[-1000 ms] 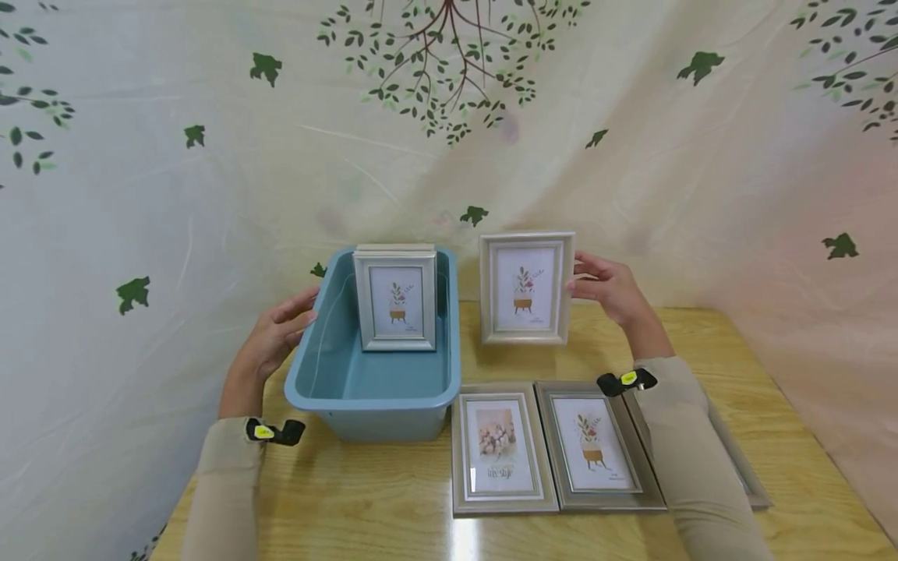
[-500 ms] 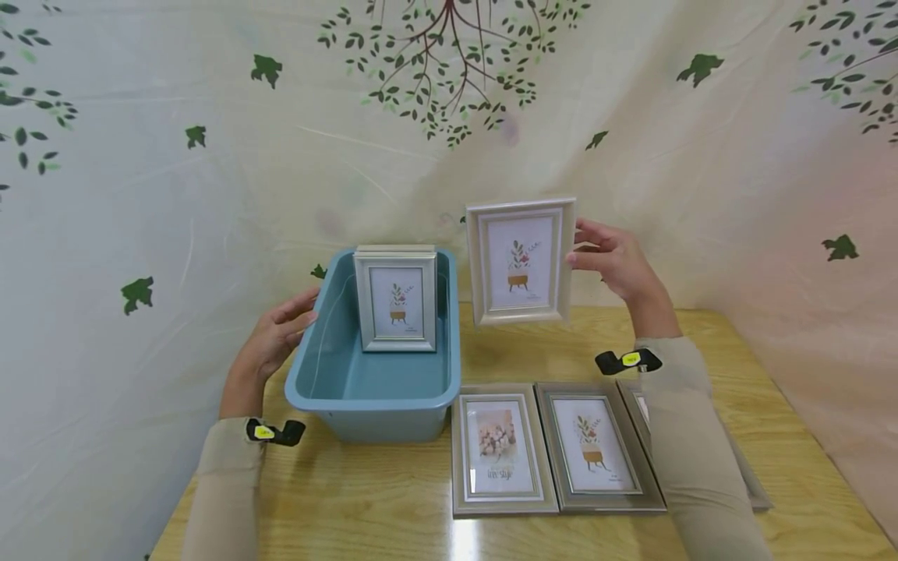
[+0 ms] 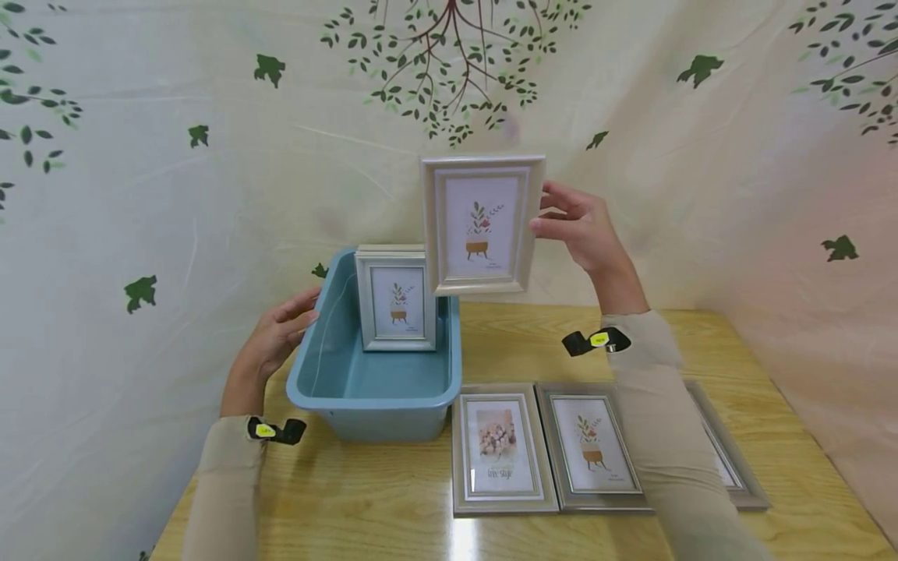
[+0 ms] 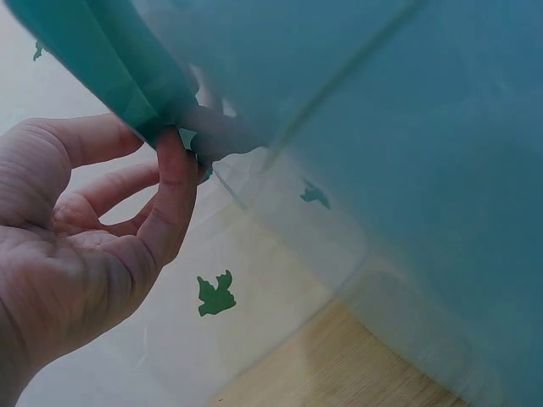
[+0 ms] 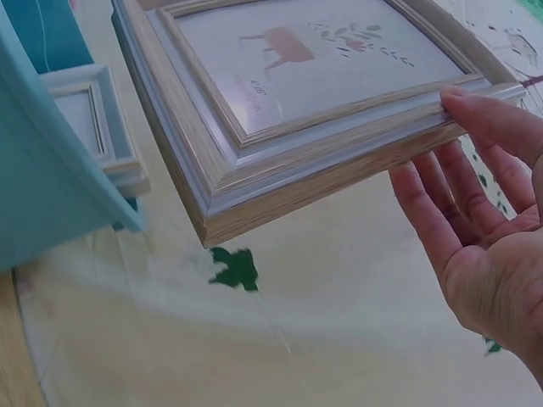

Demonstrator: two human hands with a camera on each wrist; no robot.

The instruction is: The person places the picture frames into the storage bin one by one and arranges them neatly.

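Note:
A pale picture frame (image 3: 482, 226) with a potted-plant print hangs upright in the air, slightly tilted, its lower left overlapping my view of the blue plastic bin (image 3: 386, 425). My right hand (image 3: 578, 230) pinches its right edge; in the right wrist view the thumb lies on the front of the frame (image 5: 297, 170) and the fingers go behind. My left hand (image 3: 270, 343) holds the bin's left rim, which the left wrist view shows between thumb and fingers (image 4: 174, 186). Inside the bin, silver frames (image 3: 398, 343) lean against the back, one behind another.
Several larger frames lie flat in a row on the wooden table (image 3: 365, 499): one with a flower photo (image 3: 498, 452), a potted-plant one (image 3: 595, 444), and another (image 3: 733, 460) partly hidden by my right sleeve (image 3: 659, 413). A leaf-patterned cloth (image 3: 295, 179) hangs behind.
My right hand has raised the picture frame from low behind the table frames and moved it left, toward the bin. My left hand stays on the rim.

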